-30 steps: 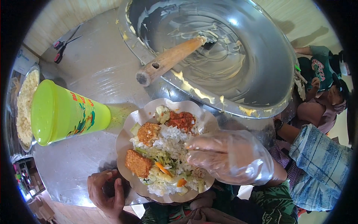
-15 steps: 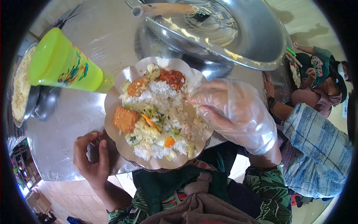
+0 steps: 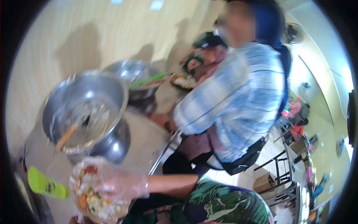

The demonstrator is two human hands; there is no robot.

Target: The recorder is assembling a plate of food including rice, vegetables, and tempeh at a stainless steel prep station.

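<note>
A scalloped plate (image 3: 77, 175) of food sits low in the head view, blurred by motion. White rice with greens (image 3: 97, 206), a dark red relish (image 3: 90, 170) and a brown fried piece (image 3: 82, 202) lie on it. My right hand (image 3: 121, 182), in a clear plastic glove, comes over the plate from the right. Its fingers bend down together into the rice; what they pinch, if anything, is hidden. Only a sliver of my left hand (image 3: 74, 220) shows at the bottom edge below the plate, too little to read its fingers. A lime green cup (image 3: 46, 183) is left of the plate.
Beyond the plate on the metal table (image 3: 143, 130) stands a big steel basin (image 3: 87, 112) with a wooden-handled tool (image 3: 67, 137). Behind it is a second basin (image 3: 134, 71) with a green utensil (image 3: 149, 80). At right sits a person in a blue plaid shirt (image 3: 227, 97).
The view has swung up and to the right, bringing in the seated person and the room. Plate and cup now sit lower left. My left hand has almost left the picture.
</note>
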